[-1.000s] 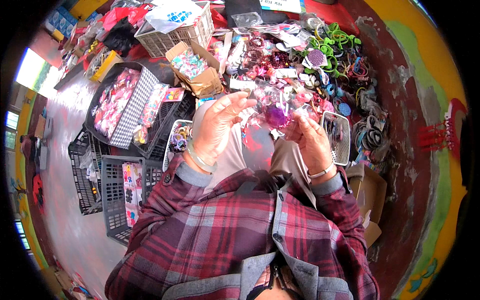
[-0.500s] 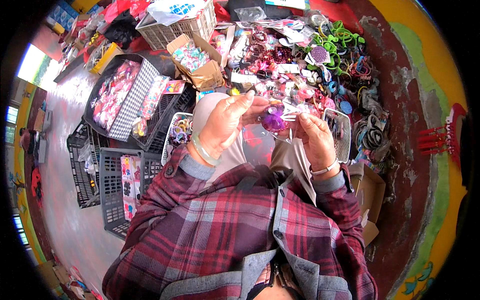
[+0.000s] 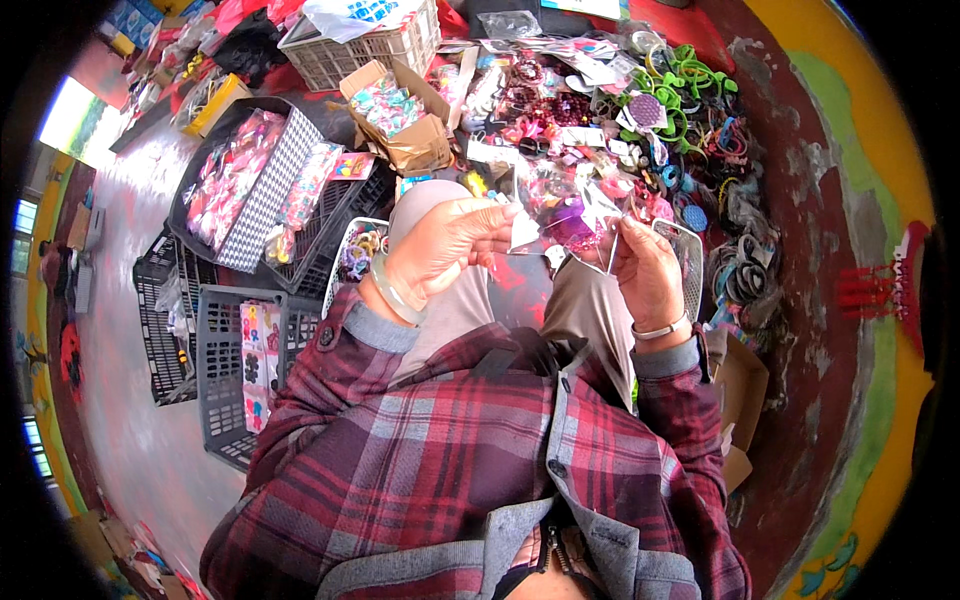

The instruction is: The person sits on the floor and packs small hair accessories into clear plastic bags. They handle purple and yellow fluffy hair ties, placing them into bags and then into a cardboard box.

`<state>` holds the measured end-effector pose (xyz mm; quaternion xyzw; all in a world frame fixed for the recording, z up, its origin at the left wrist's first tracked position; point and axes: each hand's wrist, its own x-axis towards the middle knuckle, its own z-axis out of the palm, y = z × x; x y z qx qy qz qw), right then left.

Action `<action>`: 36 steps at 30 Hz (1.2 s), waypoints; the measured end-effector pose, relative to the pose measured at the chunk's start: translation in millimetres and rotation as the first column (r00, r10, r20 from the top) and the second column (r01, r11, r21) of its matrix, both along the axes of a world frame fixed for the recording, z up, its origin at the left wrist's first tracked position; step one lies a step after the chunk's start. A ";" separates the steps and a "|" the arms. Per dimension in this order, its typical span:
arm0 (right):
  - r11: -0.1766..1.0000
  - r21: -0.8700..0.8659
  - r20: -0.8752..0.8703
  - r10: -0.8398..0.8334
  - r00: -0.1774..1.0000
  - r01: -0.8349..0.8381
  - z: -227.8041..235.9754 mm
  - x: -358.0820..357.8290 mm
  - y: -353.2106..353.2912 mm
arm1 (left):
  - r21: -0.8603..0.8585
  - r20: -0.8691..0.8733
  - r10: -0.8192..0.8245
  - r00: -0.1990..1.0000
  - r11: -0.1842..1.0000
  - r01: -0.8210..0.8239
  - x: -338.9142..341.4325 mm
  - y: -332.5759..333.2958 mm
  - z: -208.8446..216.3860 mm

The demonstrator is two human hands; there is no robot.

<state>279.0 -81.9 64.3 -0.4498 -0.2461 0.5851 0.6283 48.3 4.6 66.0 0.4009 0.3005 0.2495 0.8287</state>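
A small clear plastic bag (image 3: 598, 250) is stretched out between my hands, above my knees. Inside it lies a shiny purple hair ornament (image 3: 572, 222). My right hand (image 3: 648, 275) pinches the bag's right edge between thumb and fingers. At the bag's left end, my left hand (image 3: 440, 250) has thumb and forefinger closed on a small white piece (image 3: 525, 230). Whether that white piece is part of the bag, I cannot tell. Glare on the plastic partly hides the ornament.
Beyond my hands spreads a heap of hair accessories (image 3: 570, 110), with green hoops (image 3: 690, 75) on its right. White baskets (image 3: 336, 262) flank my knees. To the left stand a grey crate (image 3: 222, 385), a black-and-white patterned box (image 3: 268, 190) and an open cardboard box (image 3: 428, 145).
The purple ornament now shows inside the clear bag, slightly further right. My left hand has turned from spread fingers to a pinch on the white piece. My right hand has shifted slightly.
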 end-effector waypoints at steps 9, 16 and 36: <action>0.999 0.043 0.096 -0.021 0.995 0.017 -0.8 -9.6 3.1 | 0.244 -0.101 0.042 0.994 0.970 -0.017 -2.4 -1.3 -20.3; 0.997 0.066 0.175 -0.055 0.983 0.044 -1.2 -26.6 9.2 | 0.130 0.047 0.124 0.991 0.983 -0.130 -18.8 -4.8 -11.4; 0.927 -0.302 0.295 0.312 0.903 -0.222 -62.3 -53.7 51.0 | 0.390 -0.045 0.883 0.468 0.447 -0.805 -269.1 85.8 -56.3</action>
